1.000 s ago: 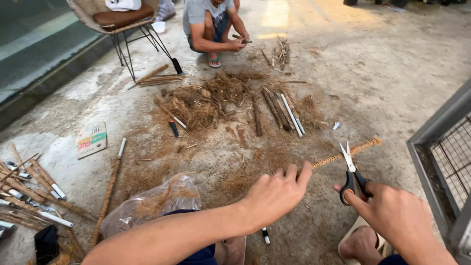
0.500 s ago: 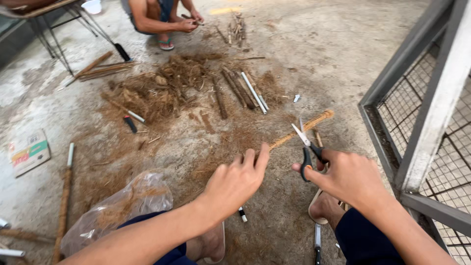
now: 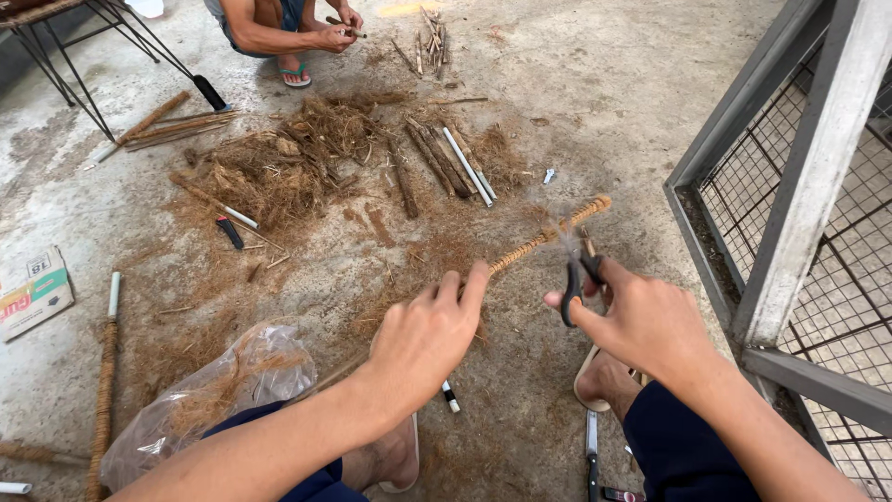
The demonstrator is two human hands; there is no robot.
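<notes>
My left hand (image 3: 429, 333) grips one end of a long stick wrapped in brown fibre (image 3: 548, 236), which points up and to the right above the floor. My right hand (image 3: 641, 321) holds black-handled scissors (image 3: 578, 270) with the blades up against the wrapped stick. Loose fibre sticks out around the blades. Both hands hover over my sandalled feet.
A heap of brown fibre (image 3: 279, 158) and bare sticks (image 3: 446, 163) lies on the concrete ahead. Another person (image 3: 288, 28) squats beyond it. A clear plastic bag (image 3: 214, 390) rests on my left knee. A metal mesh frame (image 3: 790, 204) stands at right, a chair's legs (image 3: 56, 46) top left.
The view has swung left and down a little. My hands stay on the wrapped stick, and the scissors have shifted along it toward its middle.
</notes>
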